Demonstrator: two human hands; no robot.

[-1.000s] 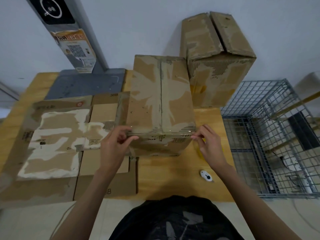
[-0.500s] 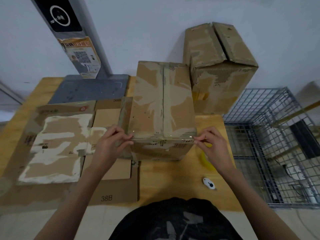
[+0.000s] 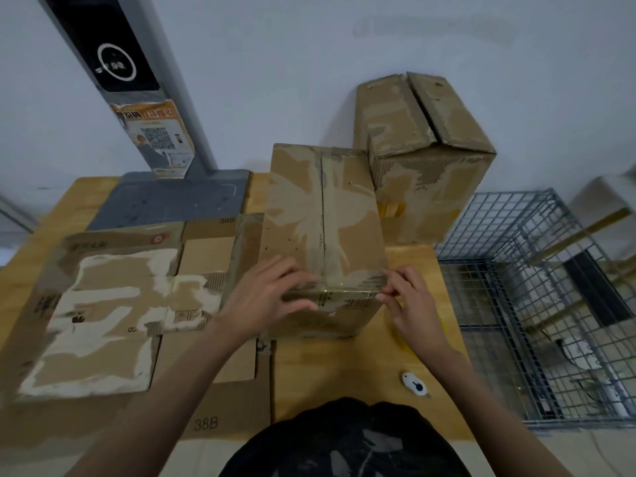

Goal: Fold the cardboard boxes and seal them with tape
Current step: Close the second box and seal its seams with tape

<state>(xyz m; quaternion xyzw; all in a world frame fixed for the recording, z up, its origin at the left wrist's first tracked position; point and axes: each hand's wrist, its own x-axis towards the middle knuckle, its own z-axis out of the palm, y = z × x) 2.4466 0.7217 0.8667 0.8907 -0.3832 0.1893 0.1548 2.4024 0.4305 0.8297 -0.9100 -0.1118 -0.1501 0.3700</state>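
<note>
Two hands are working at the near top edge of a closed cardboard box (image 3: 323, 232) that is standing in the centre of the frame on a wooden table (image 3: 344, 373). The left hand (image 3: 265, 301) is lying over the box's near left corner, its fingers fairly straight and pressing down on a strip of clear tape (image 3: 344, 287) that is running across the near edge. The right hand (image 3: 409, 304) is sitting at the near right corner, its fingertips pinching the end of that tape against the box.

A second cardboard box (image 3: 423, 160) is standing against the wall in the upper right of the frame, touching the first box's far right corner, its top flaps slightly apart. Flattened cardboard sheets (image 3: 113, 304) are lying across the left half of the frame, one marked "38B". A grey stand (image 3: 165, 201) with a tall post is occupying the upper left. A wire basket (image 3: 537, 304) is sitting at the right edge, beside the table. A small white object (image 3: 414, 383) is lying on the table at lower centre right, near the right forearm.
</note>
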